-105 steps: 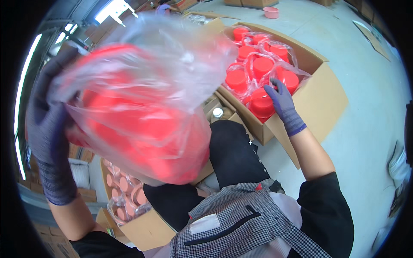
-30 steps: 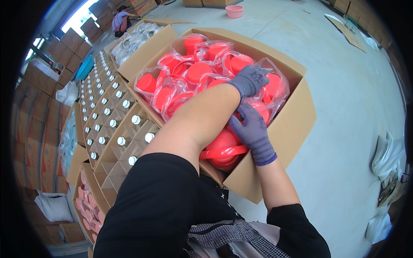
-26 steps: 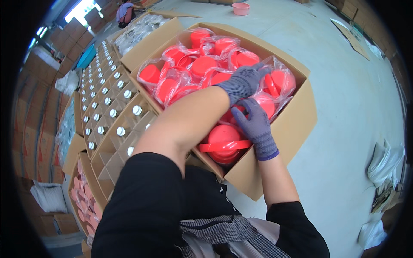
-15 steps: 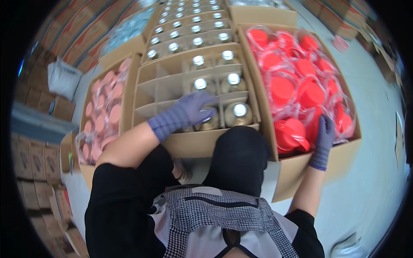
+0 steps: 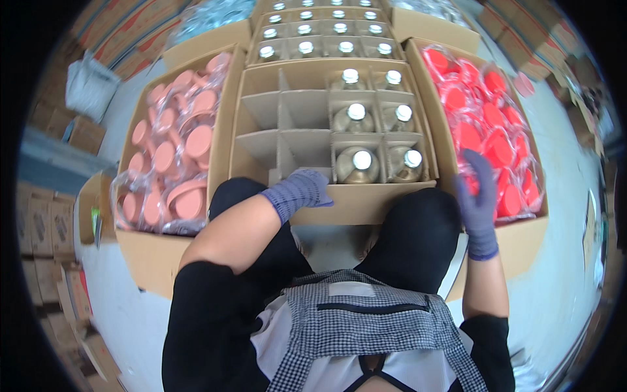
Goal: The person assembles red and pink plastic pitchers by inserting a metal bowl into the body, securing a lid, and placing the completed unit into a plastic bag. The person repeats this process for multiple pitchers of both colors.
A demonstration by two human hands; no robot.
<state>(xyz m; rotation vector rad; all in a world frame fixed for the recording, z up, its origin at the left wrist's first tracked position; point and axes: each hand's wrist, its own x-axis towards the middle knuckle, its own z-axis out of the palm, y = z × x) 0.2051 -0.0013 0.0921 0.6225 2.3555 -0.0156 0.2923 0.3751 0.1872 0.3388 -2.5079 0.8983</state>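
My left hand (image 5: 302, 193), in a purple knit glove, rests at the near wall of a cardboard box (image 5: 366, 199) split by card dividers. Its fingers look stretched out, with nothing visible in them. Several round clear glass bottles (image 5: 357, 166) with silvery caps stand upright in the right-hand cells; the left-hand cells hold no bottles. My right hand (image 5: 479, 204), gloved alike, is over the left wall of a box of red round plastic pieces (image 5: 469, 137) in clear bags. Its thumb and fingers are apart, holding nothing I can see.
A box of pink round plastic pieces with handles (image 5: 189, 196), wrapped in clear film, stands at the left. Farther back are more capped bottles (image 5: 305, 48) in a divided box. Stacked cartons (image 5: 39, 228) line the left side, and a white sack (image 5: 91, 85) sits behind.
My left hand has drawn back from the bottles to the box's near wall. My right hand has come out from among the red pieces toward that box's left wall. The view has shifted.
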